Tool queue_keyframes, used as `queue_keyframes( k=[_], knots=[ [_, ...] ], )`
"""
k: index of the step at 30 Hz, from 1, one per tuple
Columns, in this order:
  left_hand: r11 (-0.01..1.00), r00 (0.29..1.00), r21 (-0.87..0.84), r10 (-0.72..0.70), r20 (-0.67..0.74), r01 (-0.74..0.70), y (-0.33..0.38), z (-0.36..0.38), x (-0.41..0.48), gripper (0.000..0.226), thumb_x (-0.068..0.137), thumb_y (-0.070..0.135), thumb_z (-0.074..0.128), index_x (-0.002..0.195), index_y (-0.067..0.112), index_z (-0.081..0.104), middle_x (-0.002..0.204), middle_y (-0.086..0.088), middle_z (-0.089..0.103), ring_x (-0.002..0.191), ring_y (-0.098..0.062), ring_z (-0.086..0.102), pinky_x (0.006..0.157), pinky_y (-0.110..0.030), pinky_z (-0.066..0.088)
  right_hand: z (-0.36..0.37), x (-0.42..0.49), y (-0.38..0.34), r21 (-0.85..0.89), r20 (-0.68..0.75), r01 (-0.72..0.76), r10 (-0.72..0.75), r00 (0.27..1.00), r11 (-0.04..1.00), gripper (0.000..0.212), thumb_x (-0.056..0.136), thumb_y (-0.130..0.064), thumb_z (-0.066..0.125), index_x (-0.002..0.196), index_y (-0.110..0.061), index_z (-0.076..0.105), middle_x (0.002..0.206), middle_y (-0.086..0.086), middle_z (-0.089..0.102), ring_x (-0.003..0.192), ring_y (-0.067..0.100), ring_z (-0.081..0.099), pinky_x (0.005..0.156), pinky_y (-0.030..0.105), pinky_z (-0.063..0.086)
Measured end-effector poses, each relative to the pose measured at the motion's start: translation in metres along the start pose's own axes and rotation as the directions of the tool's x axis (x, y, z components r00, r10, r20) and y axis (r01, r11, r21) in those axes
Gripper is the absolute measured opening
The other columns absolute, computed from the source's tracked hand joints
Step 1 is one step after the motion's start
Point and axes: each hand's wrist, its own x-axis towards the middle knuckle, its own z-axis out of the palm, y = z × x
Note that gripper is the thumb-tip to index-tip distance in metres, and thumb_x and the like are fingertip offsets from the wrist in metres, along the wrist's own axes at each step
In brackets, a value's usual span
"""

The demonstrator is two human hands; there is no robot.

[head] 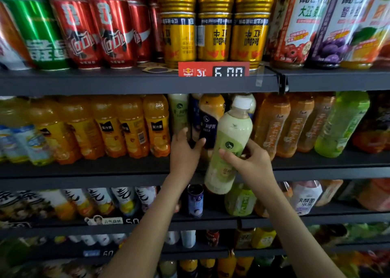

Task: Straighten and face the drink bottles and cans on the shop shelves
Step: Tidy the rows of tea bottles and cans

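Fingers, right hand (pixel 251 161): clasped a full pale-green milk tea bottle (pixel 231 129), tilted, before the edge of the middle shelf (pixel 84 172).
Fingers, left hand (pixel 185 151): gripped the navy-labelled bottle (pixel 209 127) standing on that shelf.

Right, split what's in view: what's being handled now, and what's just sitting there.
In hand: pale green bottle, gripped by right hand; navy-label bottle, held by left hand.
Sitting: gold cans, red cans, orange juice bottles, price tag.
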Motion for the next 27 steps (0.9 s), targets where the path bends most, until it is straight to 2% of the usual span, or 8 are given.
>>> queue_keyframes(
  k=[4, 6, 8, 13, 16, 19, 23, 27],
  knots=[
    [0.987, 0.980, -0.073, 0.131, -0.147, -0.143, -0.008, -0.049, -0.015, 0.021, 0.093, 0.010, 0.057, 0.113, 0.011, 0.060, 0.096, 0.012, 0.060, 0.084, 0.006, 0.055, 0.077, -0.003, 0.042, 0.039, 0.002, -0.003, -0.039, 0.013, 0.086, -0.086, 0.996, 0.995, 0.037, 0.070, -0.028, 0.081, 0.102, -0.023, 0.064, 0.098, -0.007, 0.070, 0.087, -0.002, 0.064, 0.074, 0.019, 0.055],
    [0.976, 0.969, -0.081, 0.188, -0.160, -0.203, -0.012, -0.066, -0.023, 0.017, 0.093, 0.010, 0.055, 0.107, 0.017, 0.062, 0.094, 0.018, 0.061, 0.086, 0.008, 0.057, 0.076, -0.002, 0.039, 0.058, 0.006, -0.004, -0.063, -0.012, 0.124, -0.126, 0.992, 0.990, 0.039, 0.070, -0.030, 0.082, 0.103, -0.024, 0.062, 0.101, -0.005, 0.067, 0.089, -0.001, 0.062, 0.074, 0.015, 0.052],
    [0.969, 0.968, -0.076, 0.226, -0.108, -0.235, -0.016, -0.072, -0.030, 0.022, 0.092, 0.007, 0.056, 0.110, 0.017, 0.062, 0.100, 0.014, 0.063, 0.092, 0.010, 0.057, 0.079, -0.002, 0.040, 0.074, 0.012, -0.003, -0.090, -0.034, 0.123, -0.127, 0.991, 0.988, 0.044, 0.070, -0.035, 0.081, 0.107, -0.022, 0.062, 0.104, -0.003, 0.064, 0.092, 0.005, 0.061, 0.080, 0.022, 0.053],
    [0.983, 0.974, 0.076, 0.149, 0.169, -0.164, -0.032, -0.060, -0.030, 0.054, 0.083, 0.018, 0.068, 0.133, 0.018, 0.046, 0.124, 0.000, 0.058, 0.112, -0.013, 0.056, 0.092, -0.028, 0.048, 0.101, 0.031, 0.000, -0.224, -0.039, 0.153, -0.165, 0.985, 0.963, 0.066, 0.068, -0.047, 0.076, 0.123, -0.015, 0.056, 0.112, 0.001, 0.061, 0.104, 0.015, 0.058, 0.088, 0.037, 0.052],
    [0.983, 0.990, 0.149, 0.097, 0.099, -0.111, -0.035, -0.044, -0.024, 0.055, 0.086, 0.025, 0.064, 0.135, 0.011, 0.043, 0.125, -0.011, 0.057, 0.112, -0.027, 0.056, 0.085, -0.035, 0.049, 0.108, 0.038, 0.002, -0.290, 0.006, 0.195, -0.202, 0.979, 0.937, 0.069, 0.075, -0.031, 0.077, 0.133, -0.007, 0.046, 0.124, 0.007, 0.054, 0.117, 0.019, 0.049, 0.096, 0.029, 0.044],
    [0.981, 0.998, 0.183, 0.065, 0.014, -0.066, -0.031, -0.031, -0.019, 0.051, 0.090, 0.026, 0.060, 0.133, 0.004, 0.045, 0.122, -0.017, 0.057, 0.107, -0.034, 0.057, 0.079, -0.036, 0.046, 0.101, 0.033, 0.008, -0.361, 0.037, 0.257, -0.262, 0.964, 0.896, 0.065, 0.080, -0.014, 0.073, 0.136, -0.005, 0.040, 0.126, 0.009, 0.049, 0.117, 0.020, 0.046, 0.091, 0.019, 0.038],
    [0.975, 0.999, 0.219, 0.045, -0.024, -0.038, -0.030, -0.021, -0.014, 0.057, 0.087, 0.028, 0.064, 0.134, 0.003, 0.042, 0.126, -0.017, 0.053, 0.110, -0.035, 0.055, 0.079, -0.034, 0.043, 0.085, 0.027, 0.020, -0.369, -0.048, 0.278, -0.317, 0.947, 0.887, 0.045, 0.084, -0.005, 0.066, 0.125, -0.006, 0.047, 0.111, -0.002, 0.043, 0.102, 0.013, 0.048, 0.087, 0.026, 0.046],
    [0.967, 0.996, 0.255, 0.025, -0.082, -0.003, -0.027, -0.013, -0.014, 0.059, 0.086, 0.027, 0.068, 0.133, 0.004, 0.040, 0.126, -0.016, 0.051, 0.114, -0.032, 0.052, 0.082, -0.032, 0.043, 0.070, 0.029, 0.025, -0.391, -0.178, 0.232, -0.321, 0.930, 0.890, 0.040, 0.084, -0.005, 0.065, 0.120, -0.005, 0.047, 0.109, -0.001, 0.043, 0.100, 0.015, 0.048, 0.085, 0.026, 0.046]
  ],
)
